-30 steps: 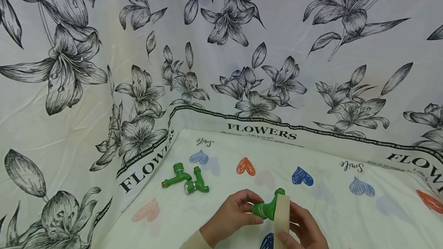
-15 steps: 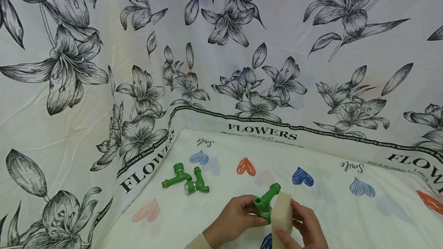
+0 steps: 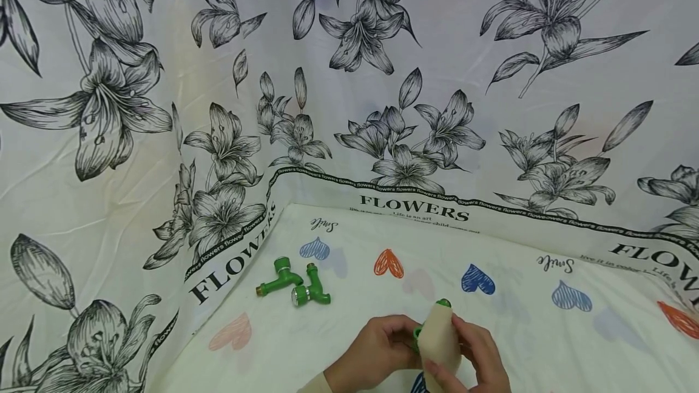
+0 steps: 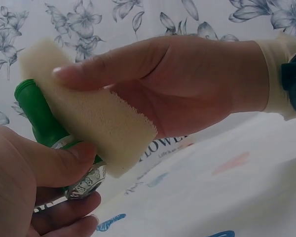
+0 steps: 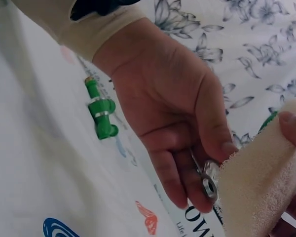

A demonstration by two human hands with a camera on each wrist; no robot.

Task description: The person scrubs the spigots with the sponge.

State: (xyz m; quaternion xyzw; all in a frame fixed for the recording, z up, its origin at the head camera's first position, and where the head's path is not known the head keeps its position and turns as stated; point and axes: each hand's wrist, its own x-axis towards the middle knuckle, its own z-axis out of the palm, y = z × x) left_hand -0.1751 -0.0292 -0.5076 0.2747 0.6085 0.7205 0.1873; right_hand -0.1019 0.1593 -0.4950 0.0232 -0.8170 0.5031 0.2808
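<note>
My left hand (image 3: 377, 353) pinches a green tap (image 4: 42, 113) by its silver-patterned end (image 4: 86, 182), thumb on one side and fingers curled beneath. In my right hand (image 3: 480, 353) is a beige sponge block (image 4: 96, 116), gripped between thumb and fingers and laid along the tap's side. From the head view the sponge hides most of the tap; only its green tip and a bit of its spout show. The right wrist view shows the silver end between the left fingers, close beside the sponge's rough face.
Two more green taps lie close together at the left on the white heart-print cloth, one tap (image 3: 280, 278) with a brass-coloured threaded end, the other tap (image 3: 311, 288) with a silver cap. Flower-printed curtain (image 3: 404, 138) rises behind and at the left.
The tap has been turned about in my left hand, its spout swinging round. The sponge has tilted and shifted left, now covering most of the tap. The two lying taps have stayed put.
</note>
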